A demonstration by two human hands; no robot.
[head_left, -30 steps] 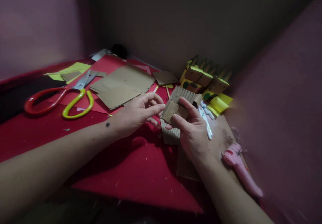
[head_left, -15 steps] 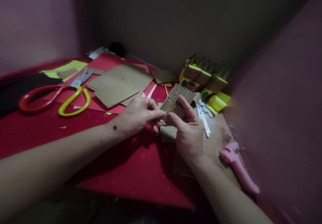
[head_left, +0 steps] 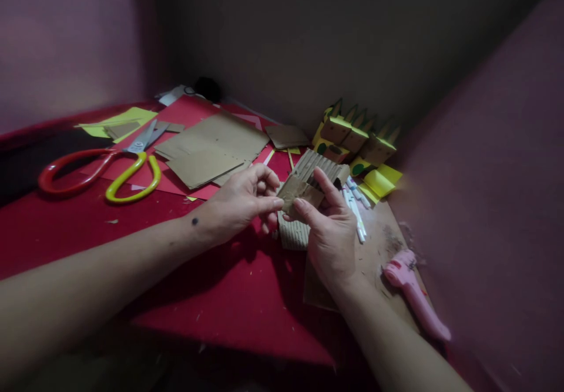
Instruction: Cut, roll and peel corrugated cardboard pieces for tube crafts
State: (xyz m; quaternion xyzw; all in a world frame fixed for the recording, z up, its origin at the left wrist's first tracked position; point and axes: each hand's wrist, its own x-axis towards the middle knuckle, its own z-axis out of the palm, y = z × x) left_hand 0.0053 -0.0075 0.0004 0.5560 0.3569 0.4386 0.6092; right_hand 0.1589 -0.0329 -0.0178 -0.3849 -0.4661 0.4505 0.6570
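Note:
My right hand [head_left: 332,233] is closed around a small piece of corrugated cardboard [head_left: 315,167], with the thumb on the near side. The cardboard has exposed ridges and a smooth brown flap [head_left: 293,191] at its lower left. Close by on the left, my left hand [head_left: 247,201] has thumb and index finger apart, the thumb tip at the flap's edge. Its lower fingers are curled and partly hidden. Under the held piece lies another ridged cardboard piece [head_left: 294,234], partly covered by my right hand.
Large scissors [head_left: 132,145] lie at left beside red paper [head_left: 185,107] and brown cardboard sheets [head_left: 207,167]. Yellow and brown cardboard crafts with pointed tops [head_left: 352,136] stand at back right. White pens [head_left: 356,210] and a pink glue gun [head_left: 412,289] rest on a board [head_left: 374,262].
My left thumb and index finger have parted from their pinch on the flap, and the index finger has lifted. My right hand keeps its hold on the cardboard.

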